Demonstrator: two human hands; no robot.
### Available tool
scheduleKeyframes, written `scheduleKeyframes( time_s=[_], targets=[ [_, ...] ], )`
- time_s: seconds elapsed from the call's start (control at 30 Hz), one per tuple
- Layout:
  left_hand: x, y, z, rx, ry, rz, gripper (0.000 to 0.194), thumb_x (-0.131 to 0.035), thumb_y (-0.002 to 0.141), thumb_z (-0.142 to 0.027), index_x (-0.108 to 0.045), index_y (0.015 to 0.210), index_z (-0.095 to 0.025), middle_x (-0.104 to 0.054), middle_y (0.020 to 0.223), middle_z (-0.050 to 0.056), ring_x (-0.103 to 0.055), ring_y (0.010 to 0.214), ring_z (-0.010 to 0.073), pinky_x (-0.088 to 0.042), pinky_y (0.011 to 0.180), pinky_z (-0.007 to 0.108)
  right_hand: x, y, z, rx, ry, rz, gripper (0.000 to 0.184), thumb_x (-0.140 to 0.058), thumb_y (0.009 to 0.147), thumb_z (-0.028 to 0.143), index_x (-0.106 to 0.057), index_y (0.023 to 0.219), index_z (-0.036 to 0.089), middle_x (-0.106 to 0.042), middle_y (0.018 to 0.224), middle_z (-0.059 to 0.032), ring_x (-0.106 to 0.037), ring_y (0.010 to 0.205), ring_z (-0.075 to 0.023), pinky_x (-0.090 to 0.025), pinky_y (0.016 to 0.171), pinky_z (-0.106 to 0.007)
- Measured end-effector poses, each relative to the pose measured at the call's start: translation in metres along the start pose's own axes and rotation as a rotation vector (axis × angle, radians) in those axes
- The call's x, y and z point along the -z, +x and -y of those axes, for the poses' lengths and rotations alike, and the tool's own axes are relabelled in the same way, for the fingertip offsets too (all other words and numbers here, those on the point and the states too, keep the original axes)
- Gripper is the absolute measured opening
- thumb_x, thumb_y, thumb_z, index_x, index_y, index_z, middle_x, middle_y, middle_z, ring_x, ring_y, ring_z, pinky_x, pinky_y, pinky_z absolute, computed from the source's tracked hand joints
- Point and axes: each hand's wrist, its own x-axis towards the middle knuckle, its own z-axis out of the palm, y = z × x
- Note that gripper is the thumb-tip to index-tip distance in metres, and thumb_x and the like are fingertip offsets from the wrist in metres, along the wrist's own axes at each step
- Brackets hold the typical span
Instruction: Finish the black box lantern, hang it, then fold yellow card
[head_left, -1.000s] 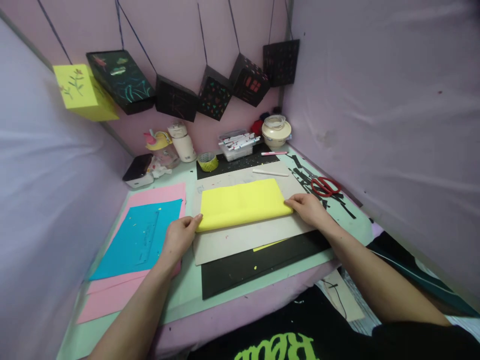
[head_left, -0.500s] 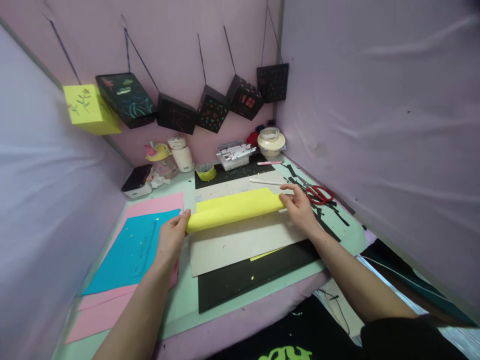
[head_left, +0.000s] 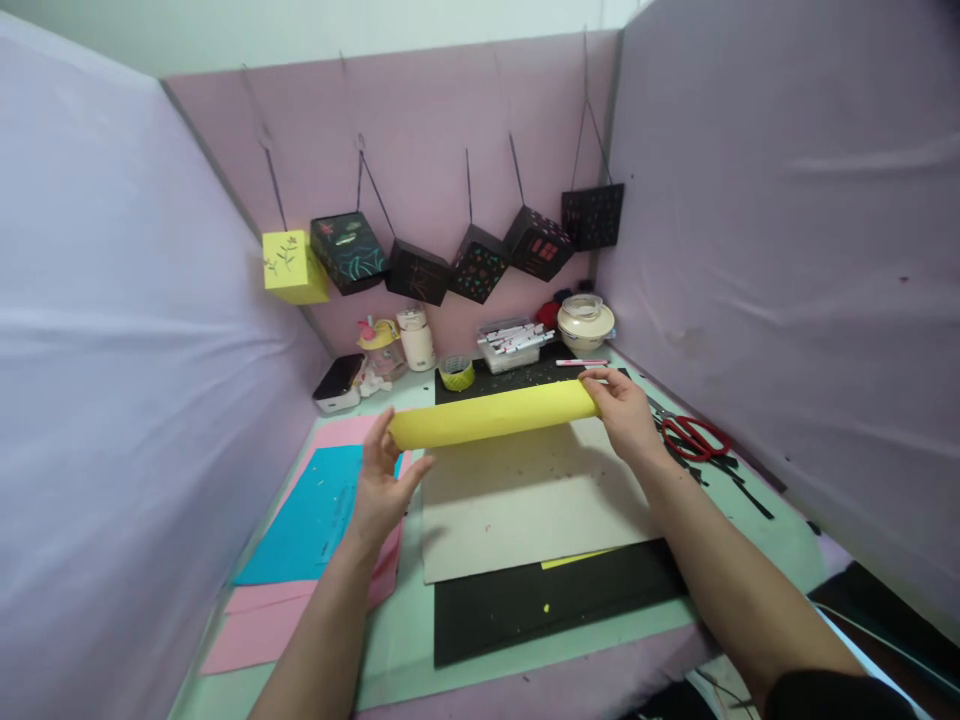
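A long folded strip of yellow paper (head_left: 495, 415) is held up above a pale grey board (head_left: 517, 500), its length running from left to right. At its right end, my right hand (head_left: 619, 405) pinches the paper between thumb and fingers. My left hand (head_left: 382, 480) is at the other end, fingertips against the edge and the thumb spread away below it. Under the grey board lies a black sheet (head_left: 555, 610) with a sliver of yellow at its upper edge.
Blue paper (head_left: 300, 520) lies over pink sheets (head_left: 262, 630) on the left. Red-handled scissors (head_left: 696, 438) sit among black scraps on the right. Behind stand yellow tape (head_left: 456, 373), a box of markers (head_left: 514, 345), a white bottle (head_left: 416, 338) and a cream pot (head_left: 585, 322). Decorated boxes (head_left: 480, 263) hang along the back wall.
The yellow paper has been raised and tilted, showing one smooth face. My left thumb has come off it and spread out, while my right hand keeps its pinch. The camera view has shifted upward and left.
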Motion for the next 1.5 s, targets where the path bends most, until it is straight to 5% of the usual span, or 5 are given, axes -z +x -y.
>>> scheduleKeyframes(
  time_s=[0.13,0.5,0.97,1.27,1.5],
  targets=[
    [0.010,0.004,-0.007,0.008,0.067,0.066,0.044,-0.073,0.077,-0.038,-0.064,0.118,-0.025,-0.060,0.125,0.010,-0.056,0.117,0.0267,-0.047,0.099,0.039,0.003,0.002,0.009,0.026,0.017,0.027,0.036,-0.067,0.070,0.048,-0.062,0.091,0.019,-0.067,0.082,-0.0036,-0.060,0.071,-0.0176,-0.047,0.064,-0.029],
    [0.022,0.004,-0.014,0.212,0.038,-0.133,0.064,-0.077,0.069,-0.045,-0.062,0.127,-0.022,-0.057,0.135,0.010,-0.053,0.123,0.0311,-0.050,0.097,0.039,0.021,-0.007,0.021,0.234,-0.165,0.483,0.067,-0.077,0.072,0.038,-0.052,0.132,0.024,-0.062,0.126,-0.0106,-0.059,0.111,-0.0253,-0.048,0.095,-0.040],
    [0.054,0.017,-0.010,0.185,0.302,0.038,0.067,-0.076,0.066,-0.052,-0.062,0.126,-0.026,-0.062,0.129,0.008,-0.060,0.114,0.0323,-0.052,0.094,0.045,0.024,-0.011,0.032,0.469,-0.560,0.379,0.047,-0.069,0.079,0.036,-0.061,0.125,0.027,-0.067,0.108,-0.0056,-0.060,0.089,-0.0201,-0.049,0.087,-0.036],
    [0.068,0.027,-0.010,0.022,0.652,0.117,0.052,-0.062,0.074,-0.061,-0.069,0.113,-0.027,-0.067,0.102,0.008,-0.062,0.094,0.0288,-0.050,0.087,0.044,0.020,-0.016,0.039,0.601,-0.544,0.384,0.020,-0.065,0.085,0.031,-0.069,0.104,0.026,-0.070,0.097,-0.0052,-0.061,0.091,-0.0218,-0.047,0.084,-0.037],
    [0.018,0.042,-0.071,-0.456,0.942,0.190,0.094,-0.073,0.065,-0.061,-0.039,0.145,-0.025,-0.032,0.153,0.016,-0.027,0.139,0.0433,-0.018,0.111,0.061,0.014,-0.020,0.041,0.672,-0.514,0.408,0.017,-0.063,0.088,0.033,-0.068,0.102,0.025,-0.067,0.090,-0.0055,-0.058,0.087,-0.0217,-0.046,0.081,-0.038]
  ],
)
